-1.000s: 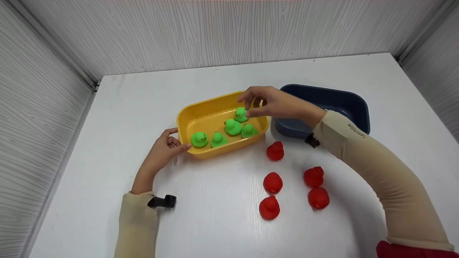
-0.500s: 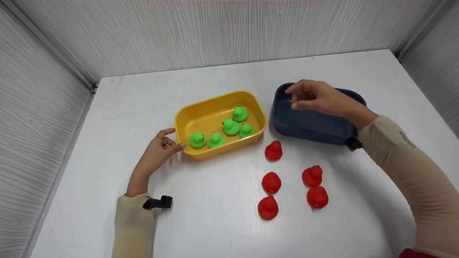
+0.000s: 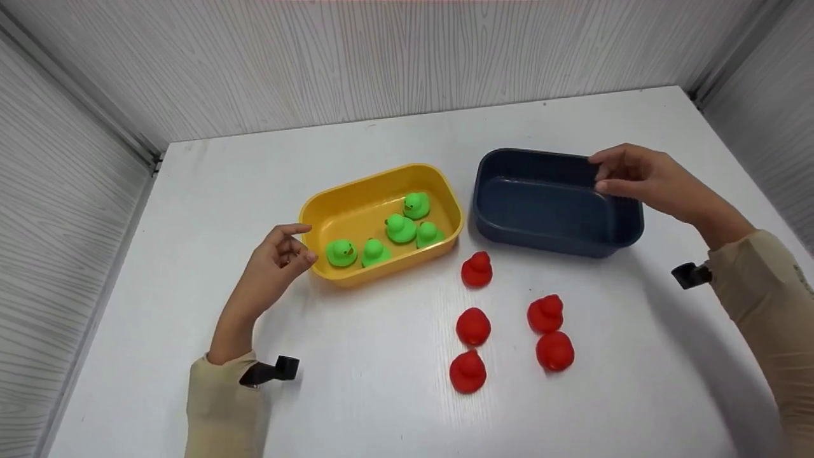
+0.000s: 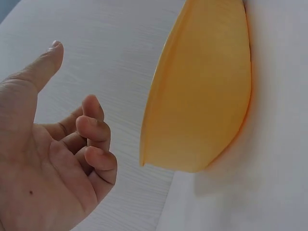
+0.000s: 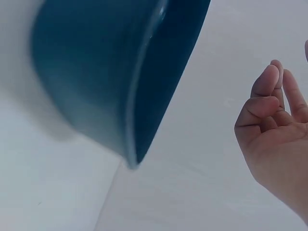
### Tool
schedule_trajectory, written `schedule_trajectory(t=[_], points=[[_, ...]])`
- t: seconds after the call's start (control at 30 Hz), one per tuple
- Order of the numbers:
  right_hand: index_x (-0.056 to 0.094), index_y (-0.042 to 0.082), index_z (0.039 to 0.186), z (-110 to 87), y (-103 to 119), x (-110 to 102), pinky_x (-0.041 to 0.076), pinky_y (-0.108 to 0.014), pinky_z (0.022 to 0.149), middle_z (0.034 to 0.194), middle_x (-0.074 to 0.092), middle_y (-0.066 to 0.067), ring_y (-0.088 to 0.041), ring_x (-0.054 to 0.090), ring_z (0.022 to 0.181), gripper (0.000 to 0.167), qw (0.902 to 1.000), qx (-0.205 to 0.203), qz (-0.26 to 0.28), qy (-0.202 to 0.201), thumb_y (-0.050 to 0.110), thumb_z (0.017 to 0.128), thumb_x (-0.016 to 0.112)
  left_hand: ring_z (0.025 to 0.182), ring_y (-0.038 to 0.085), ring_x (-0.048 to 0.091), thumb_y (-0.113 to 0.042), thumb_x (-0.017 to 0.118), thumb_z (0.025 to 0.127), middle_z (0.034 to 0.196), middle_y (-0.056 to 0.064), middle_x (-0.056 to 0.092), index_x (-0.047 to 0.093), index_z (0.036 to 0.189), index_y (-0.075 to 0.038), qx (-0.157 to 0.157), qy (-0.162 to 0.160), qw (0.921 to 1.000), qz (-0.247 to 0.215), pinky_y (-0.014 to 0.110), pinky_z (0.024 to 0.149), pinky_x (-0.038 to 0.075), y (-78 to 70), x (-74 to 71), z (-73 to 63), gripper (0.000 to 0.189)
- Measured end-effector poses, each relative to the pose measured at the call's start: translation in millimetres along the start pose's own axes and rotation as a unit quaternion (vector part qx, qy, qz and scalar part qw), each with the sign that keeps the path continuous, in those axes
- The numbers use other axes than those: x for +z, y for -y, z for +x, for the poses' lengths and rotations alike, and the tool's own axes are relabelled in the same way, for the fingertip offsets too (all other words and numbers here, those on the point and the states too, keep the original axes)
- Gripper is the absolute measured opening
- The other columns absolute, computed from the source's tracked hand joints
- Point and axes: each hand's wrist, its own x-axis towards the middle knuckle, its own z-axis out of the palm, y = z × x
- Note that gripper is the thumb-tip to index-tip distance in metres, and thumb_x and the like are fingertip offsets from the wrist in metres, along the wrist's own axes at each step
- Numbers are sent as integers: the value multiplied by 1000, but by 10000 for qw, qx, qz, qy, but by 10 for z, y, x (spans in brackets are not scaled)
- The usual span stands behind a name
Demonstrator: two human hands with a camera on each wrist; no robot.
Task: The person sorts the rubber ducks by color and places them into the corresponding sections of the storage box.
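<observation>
A: Left hand (image 3: 270, 264)?
B: At the left end of the yellow tub (image 3: 356, 222) — thumb and forefinger apart, the rest loosely curled, gripping nothing. The left wrist view shows a gap between hand and wall.
A: Right hand (image 3: 661, 181)?
B: By the right end of the dark blue tub (image 3: 547, 207). Thumb and forefinger apart there too, nothing held; gap visible from the right wrist.
A: Tubs?
B: Near each other on the white table (image 3: 356, 381), yellow to the left.
A: Ducks?
B: Five green ducks (image 3: 400, 229) inside the yellow tub, three grouped toward its right end. Five red ducks (image 3: 477, 270) on the table, nearer the person — loosely scattered.
</observation>
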Motion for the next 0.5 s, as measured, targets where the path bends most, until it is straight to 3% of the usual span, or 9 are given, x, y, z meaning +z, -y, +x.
schedule_trajectory(t=[0.23, 0.5], points=[[56, 13, 130, -275, -236, -123, 43, -14, 72, 94, 57, 10, -5, 57, 82, 37, 9965, 695, -236, -393, 16, 94, 62, 73, 11, 51, -4, 63, 91, 88, 4, 55, 49, 132, -4, 562, 256, 9964, -579, 19, 67, 43, -152, 125, -63, 43], [52, 9, 133, -467, -489, -137, 42, -18, 67, 91, 55, 10, -4, 55, 76, 41, 9917, 1158, -339, -439, 20, 95, 61, 73, 10, 49, 2, 66, 86, 87, 3, 56, 50, 129, -2, 1044, 604, 9911, -571, 19, 67, 40, -243, 280, -114, 46]])
